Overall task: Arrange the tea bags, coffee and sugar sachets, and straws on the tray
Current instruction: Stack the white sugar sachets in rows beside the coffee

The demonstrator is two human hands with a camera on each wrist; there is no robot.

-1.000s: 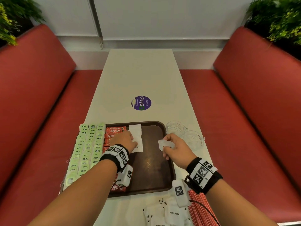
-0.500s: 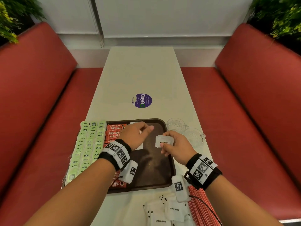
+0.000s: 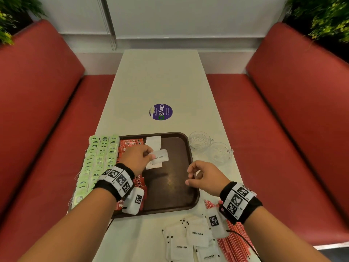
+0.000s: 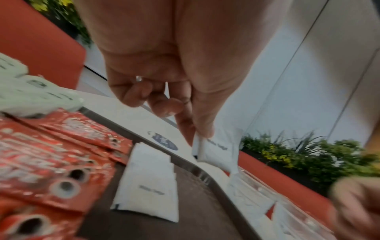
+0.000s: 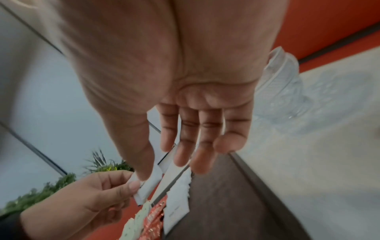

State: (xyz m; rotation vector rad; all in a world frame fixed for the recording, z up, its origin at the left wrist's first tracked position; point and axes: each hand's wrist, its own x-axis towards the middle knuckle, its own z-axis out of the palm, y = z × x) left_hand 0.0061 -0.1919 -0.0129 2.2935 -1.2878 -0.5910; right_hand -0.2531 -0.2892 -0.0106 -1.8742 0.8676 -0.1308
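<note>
Head view: a brown tray (image 3: 170, 195) lies on the pale counter (image 3: 160, 82) between two red benches (image 3: 37, 120). The left hand (image 3: 137, 159) hovers over the tray's far left part, its grip pinching one white sugar sachet (image 3: 160, 156) by the edge between thumb and fingertips; the sachet hangs in the air just above a column of white sugar sachets (image 3: 154, 144) already lying on the tray. Left of that column, red coffee sachets (image 3: 132, 143) lie in a row on the tray, partly hidden by the left forearm. Green tea bags (image 3: 100, 157) lie in rows along the tray's left edge, overhanging it.

The right hand (image 3: 204, 176) hovers over the tray's right rim, its grip empty, fingers loosely spread and slightly bent.

Near the counter's front edge, a loose heap of white sugar packets (image 3: 192, 241) lies off the tray, with a bundle of red-striped straws (image 3: 234, 244) just to its right. Two clear glass cups (image 3: 200, 141) stand on the counter just beside the tray's far right corner. A round purple sticker (image 3: 160, 112) sits on the counter beyond the tray.

Left wrist view: the pinched sachet (image 4: 218, 152) hangs tilted above the laid column (image 4: 148, 185).
</note>
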